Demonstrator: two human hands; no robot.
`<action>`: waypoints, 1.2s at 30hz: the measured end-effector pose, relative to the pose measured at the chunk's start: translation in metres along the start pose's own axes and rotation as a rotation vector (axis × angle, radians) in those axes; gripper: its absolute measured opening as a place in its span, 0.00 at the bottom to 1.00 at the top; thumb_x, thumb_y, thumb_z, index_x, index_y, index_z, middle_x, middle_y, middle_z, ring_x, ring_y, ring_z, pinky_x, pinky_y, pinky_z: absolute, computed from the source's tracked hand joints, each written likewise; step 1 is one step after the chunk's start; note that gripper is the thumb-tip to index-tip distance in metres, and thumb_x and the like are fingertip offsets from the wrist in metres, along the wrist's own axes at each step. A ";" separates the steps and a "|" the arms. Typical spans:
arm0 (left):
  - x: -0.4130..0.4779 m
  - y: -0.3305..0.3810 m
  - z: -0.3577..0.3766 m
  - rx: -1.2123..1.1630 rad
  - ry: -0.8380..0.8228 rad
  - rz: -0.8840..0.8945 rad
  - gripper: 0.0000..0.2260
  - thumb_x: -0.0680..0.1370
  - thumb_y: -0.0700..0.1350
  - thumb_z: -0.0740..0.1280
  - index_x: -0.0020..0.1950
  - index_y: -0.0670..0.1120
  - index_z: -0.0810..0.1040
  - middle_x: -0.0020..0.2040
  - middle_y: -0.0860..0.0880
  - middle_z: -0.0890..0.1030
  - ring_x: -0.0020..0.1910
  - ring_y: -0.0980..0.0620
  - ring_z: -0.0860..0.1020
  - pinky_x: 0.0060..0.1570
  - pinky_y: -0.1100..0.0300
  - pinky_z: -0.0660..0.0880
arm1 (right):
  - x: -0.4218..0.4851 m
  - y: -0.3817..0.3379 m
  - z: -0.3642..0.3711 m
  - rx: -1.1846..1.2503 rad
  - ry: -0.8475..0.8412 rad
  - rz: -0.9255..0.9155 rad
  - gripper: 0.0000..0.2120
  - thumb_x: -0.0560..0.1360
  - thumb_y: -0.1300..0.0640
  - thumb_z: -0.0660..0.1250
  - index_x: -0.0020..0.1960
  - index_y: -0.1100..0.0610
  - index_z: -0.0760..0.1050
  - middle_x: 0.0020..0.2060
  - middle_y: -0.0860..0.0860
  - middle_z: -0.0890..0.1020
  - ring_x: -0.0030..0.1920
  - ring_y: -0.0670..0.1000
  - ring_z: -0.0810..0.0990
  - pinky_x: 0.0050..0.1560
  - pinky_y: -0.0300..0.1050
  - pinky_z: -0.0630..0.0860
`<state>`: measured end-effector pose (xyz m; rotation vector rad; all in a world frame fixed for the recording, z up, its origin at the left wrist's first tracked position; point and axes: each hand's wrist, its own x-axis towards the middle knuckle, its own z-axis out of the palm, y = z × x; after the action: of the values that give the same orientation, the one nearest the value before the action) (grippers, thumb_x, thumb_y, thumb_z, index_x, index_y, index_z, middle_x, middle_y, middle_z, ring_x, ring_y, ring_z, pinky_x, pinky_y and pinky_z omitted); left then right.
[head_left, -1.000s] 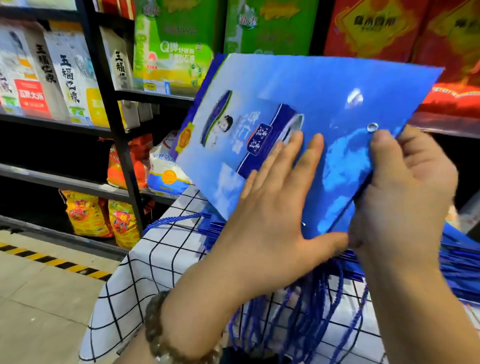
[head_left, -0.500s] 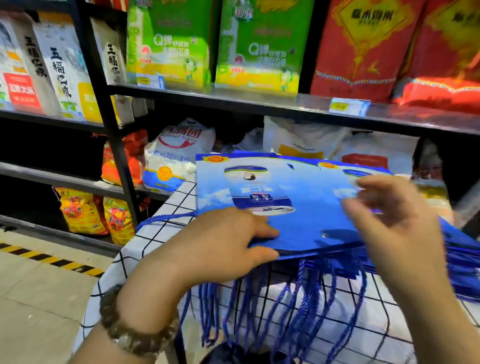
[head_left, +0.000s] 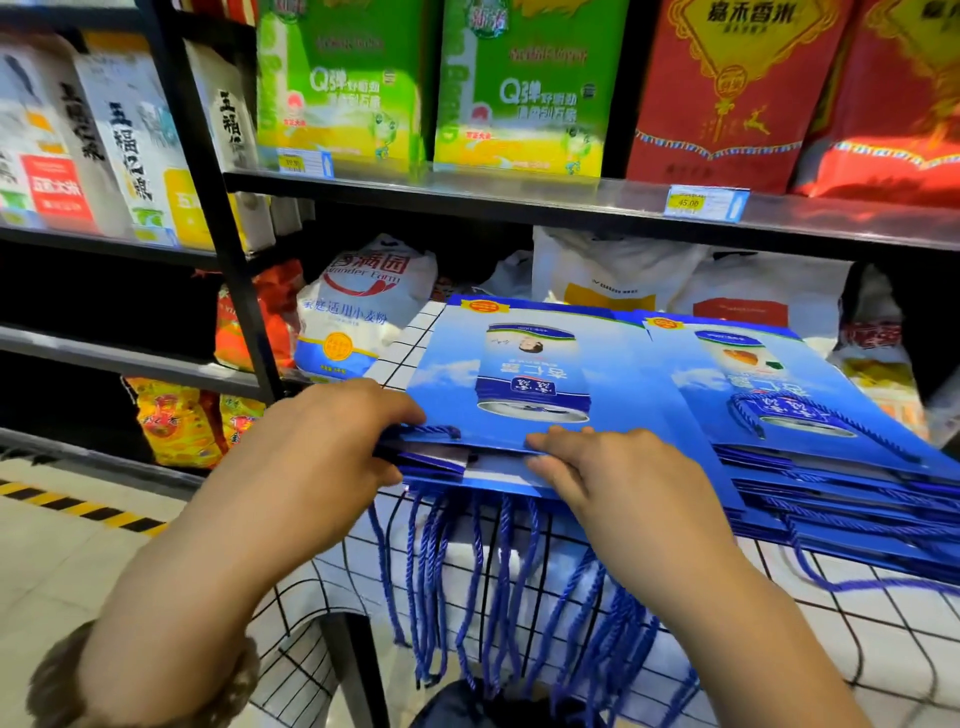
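The green sacks (head_left: 343, 88) read "Q弹"; the red sack (head_left: 727, 78) beside them reads "嘉禾香米". A yellow price tag (head_left: 688, 202) on the shelf (head_left: 519, 200) edge says 45.00. The white flour sack (head_left: 363, 312) carries "香满园", "Wonder Farm" and "家庭通用小麦粉". The blue paper bag (head_left: 530, 374) shows "杏仁露" — upside down.

Bright light is falling from above; the shelf edge (head_left: 519, 200) is glaring, packages at the top are blurring, and edges are bending from wide-angle distortion.

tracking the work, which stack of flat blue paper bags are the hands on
The left stack of blue paper bags: left hand and right hand hold its near edge. The right stack lies untouched.
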<state>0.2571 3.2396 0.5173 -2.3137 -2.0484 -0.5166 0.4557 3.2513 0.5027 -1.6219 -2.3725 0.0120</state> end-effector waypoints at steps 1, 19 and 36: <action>0.000 -0.001 0.001 -0.016 0.015 -0.023 0.21 0.74 0.45 0.69 0.64 0.60 0.70 0.59 0.59 0.74 0.58 0.55 0.72 0.53 0.60 0.69 | 0.000 -0.001 0.000 -0.007 0.021 -0.007 0.18 0.79 0.41 0.48 0.66 0.39 0.65 0.60 0.43 0.77 0.60 0.51 0.73 0.50 0.45 0.73; 0.022 0.066 -0.016 -1.522 -0.046 -0.113 0.08 0.74 0.36 0.64 0.47 0.46 0.80 0.40 0.50 0.85 0.34 0.54 0.82 0.27 0.66 0.75 | -0.008 -0.001 -0.009 0.972 -0.067 -0.018 0.20 0.72 0.40 0.61 0.40 0.56 0.80 0.43 0.50 0.82 0.43 0.45 0.79 0.49 0.40 0.74; 0.022 0.078 0.014 -0.812 -0.281 0.101 0.06 0.72 0.43 0.70 0.35 0.45 0.81 0.30 0.48 0.78 0.30 0.54 0.72 0.33 0.61 0.71 | 0.050 0.012 -0.045 1.417 0.239 0.253 0.17 0.79 0.51 0.57 0.34 0.56 0.70 0.19 0.46 0.69 0.18 0.45 0.65 0.19 0.33 0.60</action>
<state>0.3377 3.2521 0.5260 -3.0423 -2.0652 -1.2818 0.4595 3.2954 0.5552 -1.0069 -1.2499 1.1524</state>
